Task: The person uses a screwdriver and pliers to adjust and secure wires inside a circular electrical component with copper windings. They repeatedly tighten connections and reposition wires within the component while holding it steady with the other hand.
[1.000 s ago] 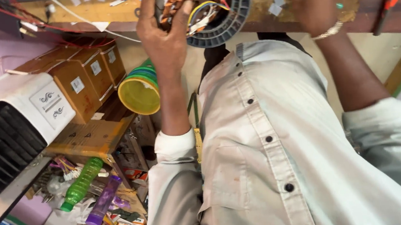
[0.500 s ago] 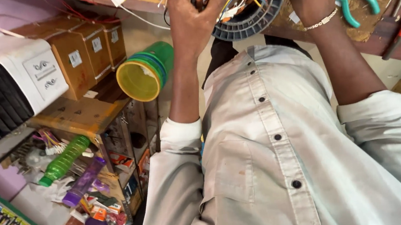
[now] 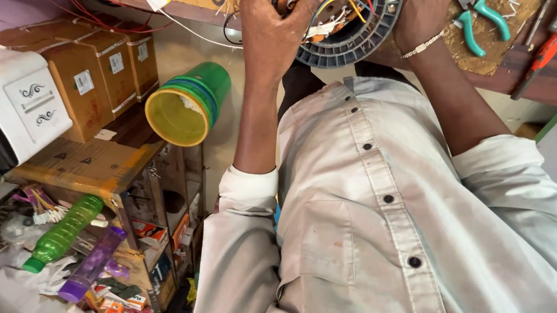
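Note:
A round motor stator point(image 3: 365, 26), a dark grey ribbed ring with copper windings and red, yellow and blue wires, is held up over the workbench point(image 3: 553, 79). My left hand point(image 3: 272, 29) grips its left side, thumb laid across the windings. My right hand point(image 3: 424, 0), a thin bracelet on its wrist, holds the right rim. My pale buttoned shirt point(image 3: 383, 235) fills the lower part of the view, sleeves rolled to the elbows.
Green-handled pliers point(image 3: 481, 18) and an orange-handled tool point(image 3: 544, 56) lie on the bench at the right. On the left stand a green and yellow tub point(image 3: 187, 107), cardboard boxes point(image 3: 97, 72), a white appliance point(image 3: 5, 116) and a cluttered wooden shelf point(image 3: 87, 170) with a green bottle point(image 3: 62, 231).
The view has swung, so the stator and both hands now sit further right in the picture. Both hands have stayed on the stator, and my left thumb has slid over the windings.

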